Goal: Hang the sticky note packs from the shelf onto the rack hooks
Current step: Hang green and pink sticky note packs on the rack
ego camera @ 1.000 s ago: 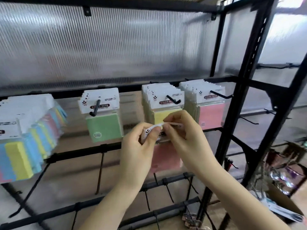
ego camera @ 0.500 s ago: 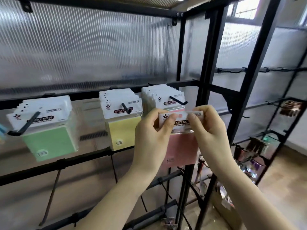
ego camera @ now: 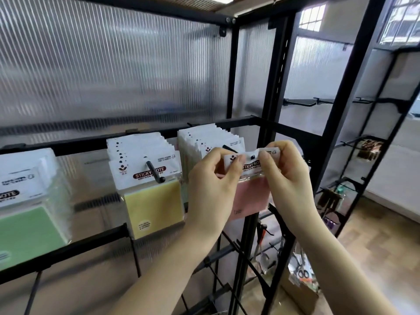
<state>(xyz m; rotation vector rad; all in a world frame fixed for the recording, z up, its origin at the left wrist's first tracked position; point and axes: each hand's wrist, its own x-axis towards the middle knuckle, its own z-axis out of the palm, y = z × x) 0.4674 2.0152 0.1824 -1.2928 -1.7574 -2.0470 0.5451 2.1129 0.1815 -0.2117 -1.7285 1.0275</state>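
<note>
A pink sticky note pack [ego camera: 248, 197] is held up in front of the rightmost hook [ego camera: 229, 148], which carries a row of several pink packs [ego camera: 204, 138]. My left hand [ego camera: 212, 187] pinches the left end of its white header card. My right hand [ego camera: 286, 178] pinches the right end. The header's hole sits just right of the hook's tip. To the left, a hook [ego camera: 155, 172] bears several yellow packs [ego camera: 154, 205]. At the far left hang green packs [ego camera: 25, 226].
Black rack uprights [ego camera: 270, 123] and crossbars [ego camera: 68, 248] frame the display, backed by ribbed translucent panels [ego camera: 113, 64]. Bare hooks [ego camera: 227, 287] jut out below. A second rack [ego camera: 368, 146] at the right holds small goods. A cardboard box [ego camera: 300, 289] stands on the wooden floor.
The view has swung right, so the racks shifted left in frame. Both hands have raised the pink pack from below the hooks up to the rightmost hook's tip.
</note>
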